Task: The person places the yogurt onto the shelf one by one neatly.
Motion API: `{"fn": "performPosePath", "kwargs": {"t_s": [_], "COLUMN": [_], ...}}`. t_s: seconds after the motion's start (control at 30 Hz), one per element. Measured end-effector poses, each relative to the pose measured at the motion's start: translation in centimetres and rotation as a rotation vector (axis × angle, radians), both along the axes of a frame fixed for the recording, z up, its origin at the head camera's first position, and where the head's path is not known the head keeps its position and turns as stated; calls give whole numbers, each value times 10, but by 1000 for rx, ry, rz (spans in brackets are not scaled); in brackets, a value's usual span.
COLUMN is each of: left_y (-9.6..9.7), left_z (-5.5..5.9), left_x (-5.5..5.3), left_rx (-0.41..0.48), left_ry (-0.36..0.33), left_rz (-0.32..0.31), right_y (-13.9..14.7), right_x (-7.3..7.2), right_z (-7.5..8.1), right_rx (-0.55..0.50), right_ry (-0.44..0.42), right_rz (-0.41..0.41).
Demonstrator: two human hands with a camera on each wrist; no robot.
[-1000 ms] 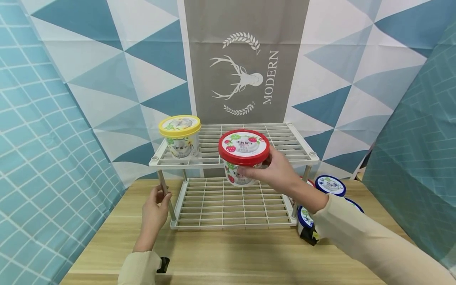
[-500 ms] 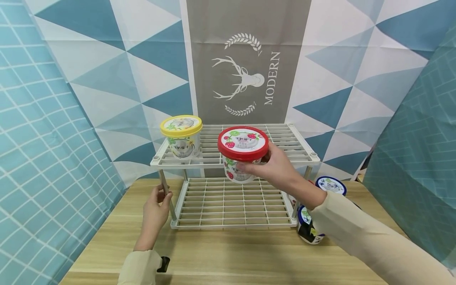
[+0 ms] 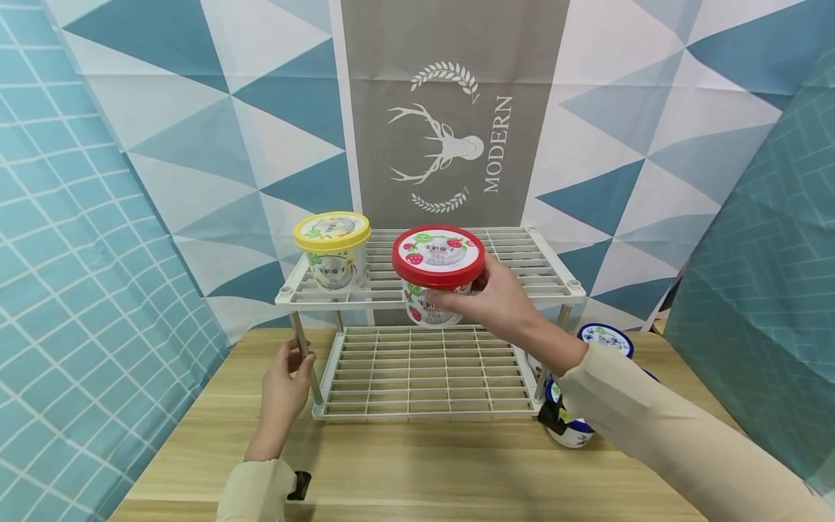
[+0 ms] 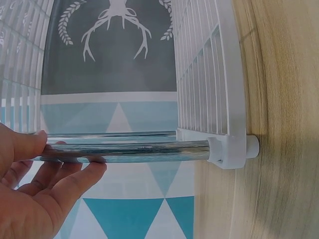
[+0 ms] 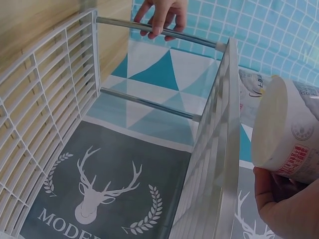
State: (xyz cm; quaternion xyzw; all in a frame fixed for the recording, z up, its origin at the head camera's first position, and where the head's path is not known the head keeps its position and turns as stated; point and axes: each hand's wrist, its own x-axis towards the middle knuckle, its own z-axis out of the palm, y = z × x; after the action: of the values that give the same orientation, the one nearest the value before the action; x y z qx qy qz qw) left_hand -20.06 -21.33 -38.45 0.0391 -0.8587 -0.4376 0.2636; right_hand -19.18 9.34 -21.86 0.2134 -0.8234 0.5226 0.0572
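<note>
My right hand (image 3: 499, 297) grips a tub with a red lid and strawberry print (image 3: 438, 257), its thumb across the front. The tub is raised at the front edge of the white wire rack's top shelf (image 3: 531, 291); in the right wrist view its bare base (image 5: 271, 127) hangs off the shelf. A similar tub with a yellow lid (image 3: 331, 243) stands upright at that shelf's left end. My left hand (image 3: 285, 384) holds the rack's front left metal post (image 4: 149, 152), thumb on one side and fingertips on the other.
The rack's lower shelf (image 3: 427, 415) sits on a wooden table (image 3: 417, 464). To its right, tubs with blue lids (image 3: 605, 339) stand partly hidden behind my right sleeve (image 3: 642, 420). A patterned cloth (image 3: 450, 43) hangs behind the rack.
My right hand has lifted the red-lidded tub slightly and shifted it a little left, toward the yellow-lidded tub. My left hand stays on the post.
</note>
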Motion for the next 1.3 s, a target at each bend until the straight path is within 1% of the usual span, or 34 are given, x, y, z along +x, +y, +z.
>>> {"fn": "performPosePath", "kwargs": {"t_s": [0.2, 0.43, 0.57, 1.0, 1.13, 1.3], "left_y": [-1, 0, 0, 0, 1, 1], "left_z": [0, 2, 2, 1, 2, 3], "left_x": [1, 3, 4, 2, 4, 5], "left_rx": [-1, -8, -4, -5, -8, -12], "left_ry": [-1, -32, -39, -19, -21, -18], "left_rz": [-1, -18, -17, -3, -4, -8], "right_y": [-1, -2, -3, -3, -4, -6], "right_x": [-4, -7, -10, -15, -16, -18], "right_z": [2, 3, 3, 3, 3, 2], "right_rx": [-6, 0, 8, 10, 15, -3], "right_ry": [-7, -6, 0, 27, 22, 9], "right_rz": [-9, -18, -26, -14, -20, -4]}}
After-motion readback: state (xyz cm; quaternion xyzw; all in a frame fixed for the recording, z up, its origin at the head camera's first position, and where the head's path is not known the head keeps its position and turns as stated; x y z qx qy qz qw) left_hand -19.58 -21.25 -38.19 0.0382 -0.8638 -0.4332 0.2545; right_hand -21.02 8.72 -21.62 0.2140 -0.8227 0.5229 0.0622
